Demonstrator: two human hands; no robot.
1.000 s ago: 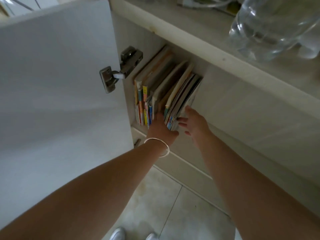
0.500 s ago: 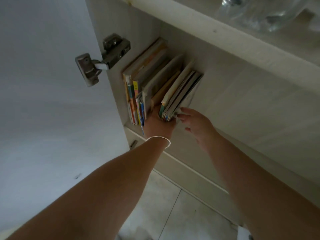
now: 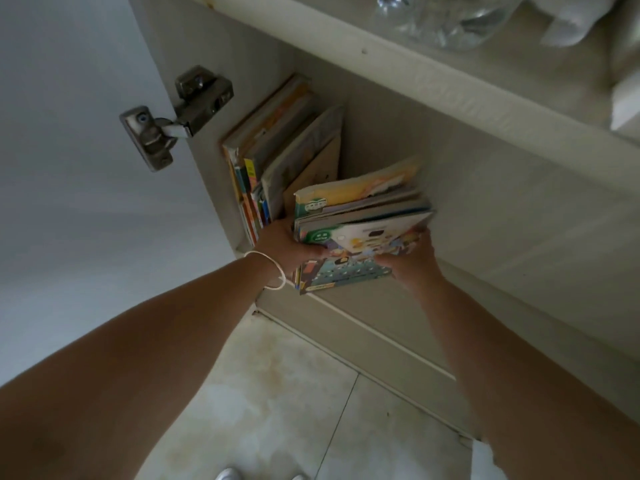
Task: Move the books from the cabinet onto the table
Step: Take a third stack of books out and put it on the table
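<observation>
A bundle of thin colourful books [image 3: 360, 223] is tipped out of the cabinet's lower compartment, lying nearly flat with the spines toward me. My left hand [image 3: 287, 245], a white bangle on its wrist, grips the bundle's left side. On the right side my right hand [image 3: 410, 261] grips it from below. Several more books [image 3: 277, 161] still stand upright against the cabinet's left wall [image 3: 194, 64]. The table is not in view.
The white cabinet door [image 3: 69, 150] hangs open at the left on a metal hinge [image 3: 173, 116]. A shelf [image 3: 450, 88] above carries a clear plastic bottle [image 3: 446, 19]. Below the compartment is a drawer front [image 3: 374, 327], then a tiled floor [image 3: 277, 393].
Both hands have closed on the right-hand group of books and tilted it out and away from the standing row, toward me. The camera has moved closer.
</observation>
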